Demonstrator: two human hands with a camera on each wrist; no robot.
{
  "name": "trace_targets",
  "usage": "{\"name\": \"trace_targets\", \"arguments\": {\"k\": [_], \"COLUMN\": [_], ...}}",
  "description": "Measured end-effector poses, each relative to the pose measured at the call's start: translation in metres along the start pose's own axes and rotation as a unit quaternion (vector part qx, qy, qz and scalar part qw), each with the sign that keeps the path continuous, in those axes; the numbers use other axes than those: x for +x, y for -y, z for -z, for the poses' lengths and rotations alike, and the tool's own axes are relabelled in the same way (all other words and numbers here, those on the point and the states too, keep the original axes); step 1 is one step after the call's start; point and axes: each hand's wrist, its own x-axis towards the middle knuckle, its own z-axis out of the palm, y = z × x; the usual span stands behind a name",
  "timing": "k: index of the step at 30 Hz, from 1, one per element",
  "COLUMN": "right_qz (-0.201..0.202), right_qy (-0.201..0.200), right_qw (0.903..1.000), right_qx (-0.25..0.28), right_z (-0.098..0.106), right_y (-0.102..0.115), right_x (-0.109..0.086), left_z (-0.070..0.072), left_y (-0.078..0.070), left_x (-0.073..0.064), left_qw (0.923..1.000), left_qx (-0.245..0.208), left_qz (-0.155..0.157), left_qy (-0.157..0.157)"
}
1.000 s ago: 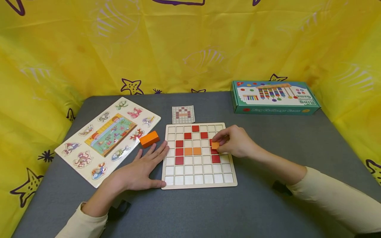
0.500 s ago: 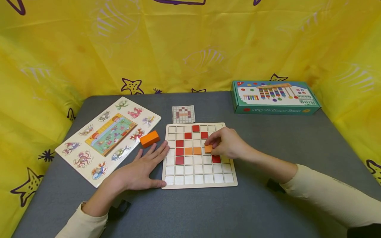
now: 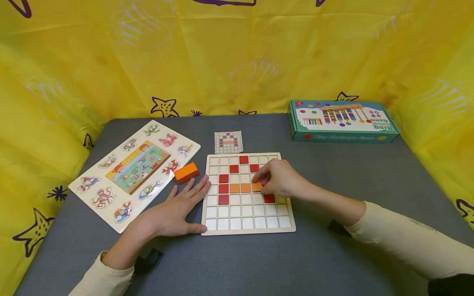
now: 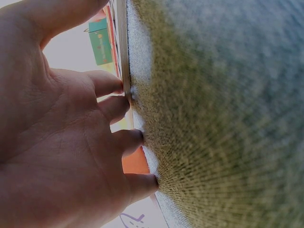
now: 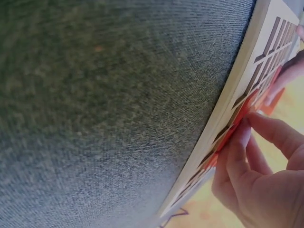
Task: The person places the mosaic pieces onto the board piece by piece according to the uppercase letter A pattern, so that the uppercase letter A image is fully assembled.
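A square wooden grid board (image 3: 249, 233) lies on the table, with red tiles (image 3: 223, 189) set in an arch-like pattern. Two orange tiles (image 3: 240, 188) sit side by side in one row. At the cell to their right, my right hand (image 3: 280, 179) pinches another orange tile (image 3: 256, 187), which looks level or nearly level with them. Its fingers hide some red tiles on that side. My left hand (image 3: 174, 214) lies with fingers spread, thumb and fingertips at the board's left edge. In the left wrist view the fingers (image 4: 137, 185) reach straight down to the table.
An orange block (image 3: 186, 173) lies just beyond my left fingers, against a sea-animal puzzle board (image 3: 122, 172). Behind the grid is a small printed pattern card (image 3: 228, 142). A green Ring Challenge Game box (image 3: 342, 122) stands at the back right, before a yellow curtain (image 3: 237, 53).
My right hand has moved left with the orange tile, from over the red column to the cell beside the two orange tiles, and lowered it there. The left hand stays put.
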Motion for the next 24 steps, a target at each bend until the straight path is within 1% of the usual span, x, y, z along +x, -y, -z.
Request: {"name": "trace_targets", "arguments": {"k": [9, 24], "right_qz": [0.01, 0.006], "right_qy": [0.008, 0.007], "right_qw": [0.9998, 0.9999], "right_qx": [-0.013, 0.008], "right_z": [-0.0001, 0.001], "right_y": [0.0013, -0.0014], "right_x": [0.0012, -0.0008], "left_z": [-0.0005, -0.0012], "left_y": [-0.0001, -0.0002], "left_x": [0.0008, 0.0005], "left_qw": [1.0, 1.0], "left_qx": [0.001, 0.002], "left_qz": [0.002, -0.001], "left_qy": [0.001, 0.0]}}
